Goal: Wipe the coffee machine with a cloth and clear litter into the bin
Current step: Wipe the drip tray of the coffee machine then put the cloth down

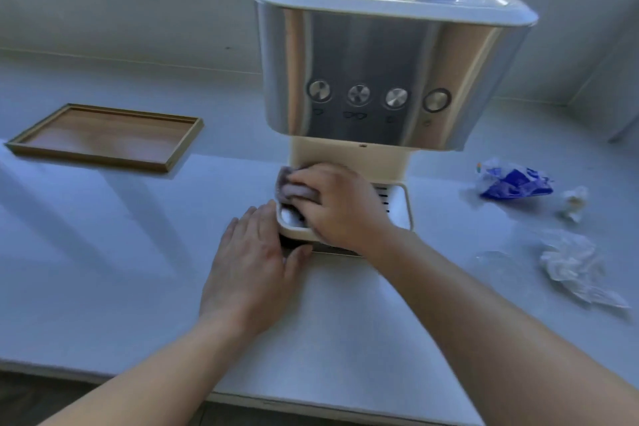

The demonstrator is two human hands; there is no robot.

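both forearms are reaching up from the bottom of the frame; left hand is lying open and flat against the drip tray front at centre; right hand is gripping a grey cloth, pressing it on the tray's left end; coffee machine is standing upper centre; litter is lying at right: blue wrapper, crumpled plastic; wooden tray is sitting at left.
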